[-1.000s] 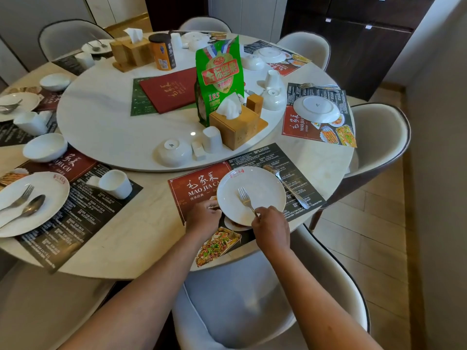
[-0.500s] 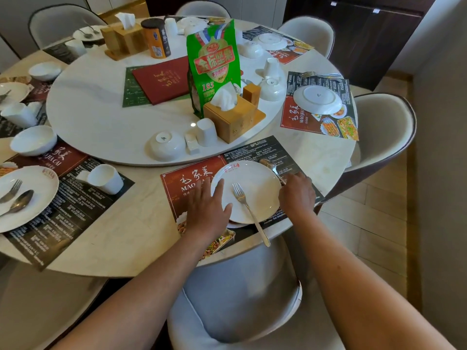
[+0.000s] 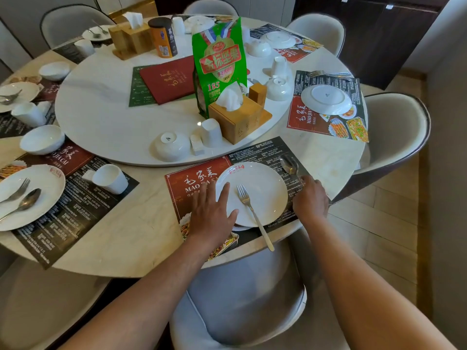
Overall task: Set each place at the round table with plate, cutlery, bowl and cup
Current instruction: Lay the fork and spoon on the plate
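A white plate (image 3: 262, 188) lies on the red and black placemat (image 3: 192, 178) at the near table edge. A fork (image 3: 252, 213) rests across the plate, its handle sticking out over the table edge. My left hand (image 3: 212, 215) lies flat, fingers straight, on the plate's left rim. My right hand (image 3: 310, 200) grips the handle of a spoon (image 3: 290, 164) lying on the mat just right of the plate. An upturned bowl (image 3: 171, 146) and an upturned cup (image 3: 211, 132) stand on the turntable behind this place.
A green snack bag (image 3: 219, 61), wooden tissue boxes (image 3: 237, 120), a can (image 3: 163, 37) and menus (image 3: 166, 79) sit on the turntable (image 3: 101, 122). The left place holds a plate with fork and spoon (image 3: 27, 195), a cup (image 3: 111, 179) and a bowl (image 3: 43, 138). An upturned plate (image 3: 326, 99) lies at right. Chairs ring the table.
My right hand let go of the fork on the plate, moved right and took the spoon's handle. My left hand spread flat on the plate's left rim.
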Tool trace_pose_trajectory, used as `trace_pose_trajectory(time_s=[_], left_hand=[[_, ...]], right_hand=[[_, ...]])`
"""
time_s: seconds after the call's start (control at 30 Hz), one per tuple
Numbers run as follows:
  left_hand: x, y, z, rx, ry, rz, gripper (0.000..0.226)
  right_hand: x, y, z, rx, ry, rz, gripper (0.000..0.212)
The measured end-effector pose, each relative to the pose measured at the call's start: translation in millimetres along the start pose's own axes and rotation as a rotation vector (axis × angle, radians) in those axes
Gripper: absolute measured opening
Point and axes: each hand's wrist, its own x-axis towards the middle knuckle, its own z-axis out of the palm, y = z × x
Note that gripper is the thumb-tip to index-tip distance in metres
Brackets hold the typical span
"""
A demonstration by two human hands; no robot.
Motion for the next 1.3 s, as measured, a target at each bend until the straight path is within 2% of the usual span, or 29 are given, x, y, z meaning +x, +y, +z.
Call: trace_pose_trajectory(time_s=[0.1, 0.33, 0.7, 1.17, 1.3], left_hand=[[-6.5, -2.4, 4.9, -0.015, -0.009, -0.004, 0.079], [-24.0, -9.0, 16.7, -0.045, -0.085, 0.001, 0.102], [-21.1, -6.3, 17.2, -0.071, -0.077, -0.002, 0.099], [-20.7, -5.5, 12.2, -0.1, -0.093, -0.005, 0.099], [-20.9, -8.2, 4.8, -0.084, -0.094, -0.013, 0.092]], right_hand=[[-14.7, 1.6, -4.8, 0.179, 0.029, 0.095, 0.049], [-61.3, -4.5, 4.2, 0.288, -0.089, 0.037, 0.032], [-88.4, -17.6, 16.2, 0.159, -0.113, -0.021, 0.034], [-94.8, -23.1, 14.1, 0.082, -0.175, 0.001, 0.038], [-99.6, -28.2, 7.4, -0.072, -0.095, -0.084, 0.037]])
